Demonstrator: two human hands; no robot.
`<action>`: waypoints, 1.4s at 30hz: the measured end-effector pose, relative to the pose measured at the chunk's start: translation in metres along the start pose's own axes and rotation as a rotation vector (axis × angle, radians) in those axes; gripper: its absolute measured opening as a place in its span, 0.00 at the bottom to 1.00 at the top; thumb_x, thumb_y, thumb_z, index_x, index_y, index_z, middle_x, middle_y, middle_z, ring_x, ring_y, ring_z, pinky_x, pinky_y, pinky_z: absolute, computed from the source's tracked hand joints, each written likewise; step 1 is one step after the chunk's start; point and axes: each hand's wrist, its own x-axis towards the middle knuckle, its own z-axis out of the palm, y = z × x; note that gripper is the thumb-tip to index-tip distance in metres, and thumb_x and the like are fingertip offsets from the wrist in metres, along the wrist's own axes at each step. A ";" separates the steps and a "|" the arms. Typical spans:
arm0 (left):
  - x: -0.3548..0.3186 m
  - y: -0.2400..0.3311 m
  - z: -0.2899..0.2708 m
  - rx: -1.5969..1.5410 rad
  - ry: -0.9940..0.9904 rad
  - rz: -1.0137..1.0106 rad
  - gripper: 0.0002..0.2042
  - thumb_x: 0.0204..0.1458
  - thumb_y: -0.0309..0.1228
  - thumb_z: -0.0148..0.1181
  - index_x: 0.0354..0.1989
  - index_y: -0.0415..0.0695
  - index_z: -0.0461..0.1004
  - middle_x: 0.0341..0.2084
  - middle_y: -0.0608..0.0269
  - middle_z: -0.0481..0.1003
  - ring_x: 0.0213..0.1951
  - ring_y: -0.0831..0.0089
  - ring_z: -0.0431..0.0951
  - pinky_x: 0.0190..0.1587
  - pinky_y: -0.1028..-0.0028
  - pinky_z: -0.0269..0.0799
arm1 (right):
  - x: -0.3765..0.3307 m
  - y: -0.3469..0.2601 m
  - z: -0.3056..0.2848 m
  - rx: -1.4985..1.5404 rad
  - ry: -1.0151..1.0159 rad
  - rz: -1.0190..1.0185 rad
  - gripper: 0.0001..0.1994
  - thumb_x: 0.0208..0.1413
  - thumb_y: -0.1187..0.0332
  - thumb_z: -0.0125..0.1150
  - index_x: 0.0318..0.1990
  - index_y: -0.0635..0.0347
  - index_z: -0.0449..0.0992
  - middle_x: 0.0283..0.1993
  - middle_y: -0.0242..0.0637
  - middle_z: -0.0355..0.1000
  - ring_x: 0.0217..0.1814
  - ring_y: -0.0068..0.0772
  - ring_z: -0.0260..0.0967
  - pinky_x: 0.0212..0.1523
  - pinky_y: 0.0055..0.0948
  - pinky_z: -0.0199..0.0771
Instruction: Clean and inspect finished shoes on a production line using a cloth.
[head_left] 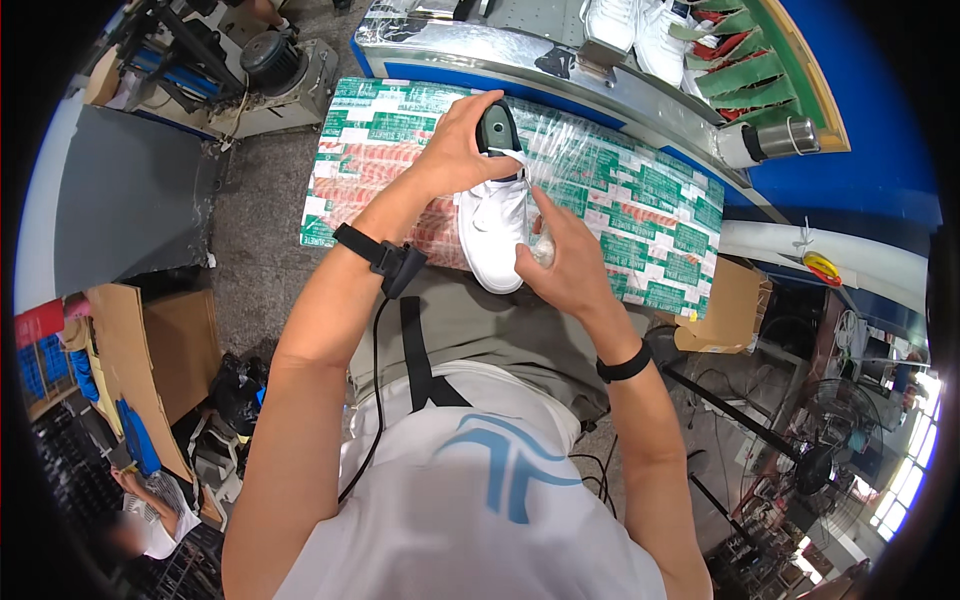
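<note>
A white sneaker (493,235) lies on the taped board in front of me, its toe toward my body. In its opening sits a dark green-grey shoe last (497,126). My left hand (455,152) is closed around the heel end and collar of the sneaker, with the thumb across the tongue area. On the right side of the sneaker, my right hand (574,262) is curled, its index finger reaching the upper's side. A small pale wad (542,248) shows between its thumb and fingers; its kind is unclear.
The board (660,235) is covered in green, white and red printed tape. Beyond it runs a metal-edged conveyor (480,50) carrying white shoes (660,45) and a rack of green flaps (745,60). A metal canister (787,138) projects at right. A standing fan (835,425) is at lower right.
</note>
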 end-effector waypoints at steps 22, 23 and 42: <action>0.003 -0.002 -0.003 -0.009 -0.063 -0.029 0.56 0.41 0.48 0.88 0.81 0.48 0.65 0.74 0.45 0.67 0.76 0.42 0.65 0.79 0.52 0.63 | 0.001 -0.019 0.034 -0.402 -0.009 -0.308 0.47 0.46 0.59 0.78 0.72 0.78 0.70 0.41 0.46 0.74 0.43 0.48 0.74 0.45 0.47 0.71; 0.003 -0.002 -0.003 -0.010 -0.062 -0.030 0.56 0.41 0.48 0.88 0.81 0.48 0.65 0.74 0.45 0.67 0.76 0.42 0.65 0.79 0.52 0.63 | 0.001 -0.021 0.038 -0.402 -0.011 -0.309 0.47 0.46 0.59 0.78 0.72 0.78 0.70 0.41 0.46 0.74 0.43 0.48 0.74 0.45 0.47 0.71; 0.003 -0.006 -0.003 -0.023 -0.031 0.011 0.54 0.41 0.48 0.88 0.80 0.47 0.68 0.73 0.45 0.69 0.76 0.44 0.66 0.79 0.54 0.64 | -0.007 -0.017 0.021 -0.233 -0.006 -0.273 0.45 0.47 0.61 0.78 0.74 0.71 0.70 0.41 0.43 0.74 0.42 0.47 0.74 0.47 0.48 0.71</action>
